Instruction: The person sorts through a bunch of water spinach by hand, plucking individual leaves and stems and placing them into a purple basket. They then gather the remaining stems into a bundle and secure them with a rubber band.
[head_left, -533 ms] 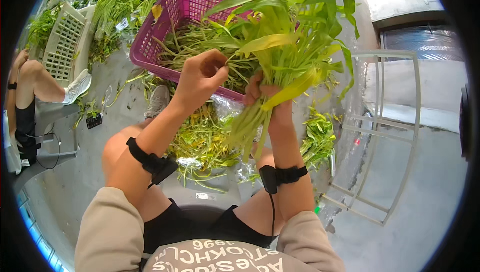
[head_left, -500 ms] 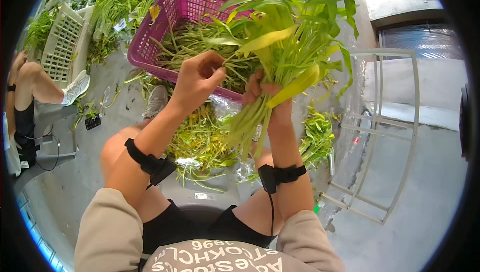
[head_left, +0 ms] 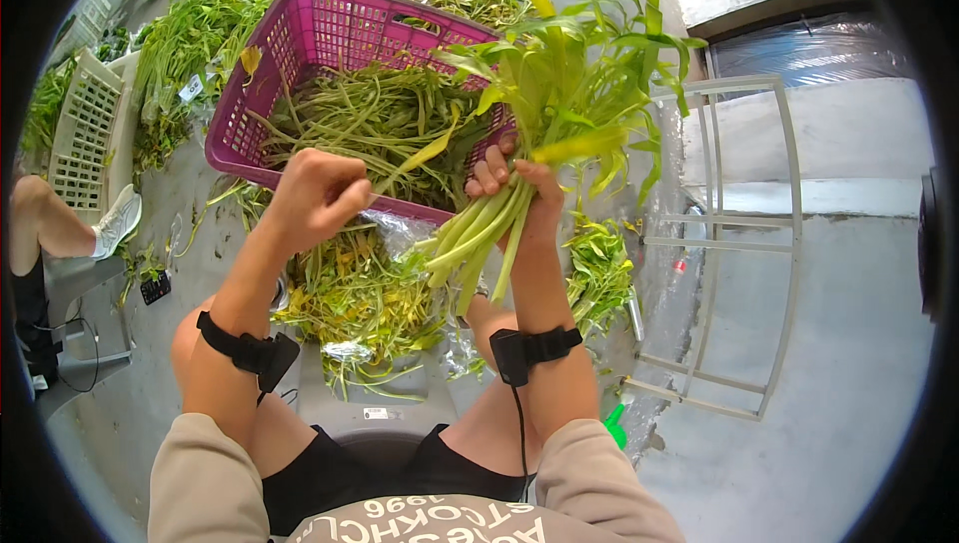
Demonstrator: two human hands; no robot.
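Observation:
Upright in my right hand [head_left: 521,181] is a bunch of long-stemmed leafy greens [head_left: 569,78], its pale cut stems pointing down toward me and its leaves spreading up and away. My fingers wrap round the stems, just beyond the near right side of a magenta plastic basket [head_left: 232,155]. My left hand [head_left: 318,201] is closed in a pinch on the thin stem of a yellow leaf [head_left: 425,151], over the basket's near rim. Loose green stems [head_left: 370,108] fill much of the basket. Another yellowish leaf in the bunch looks blurred.
Below the basket lies a heap of yellowed leaves and trimmings [head_left: 360,293]. More greens [head_left: 599,273] sit at right, beside a metal frame [head_left: 784,243]. At left are a green pile [head_left: 200,43], a cream crate [head_left: 82,133] and another person's leg and shoe [head_left: 118,221].
My left hand has drawn away from the bunch to the left, and a yellow leaf now trails from its fingers. The whole view has shifted slightly; my right hand keeps its hold.

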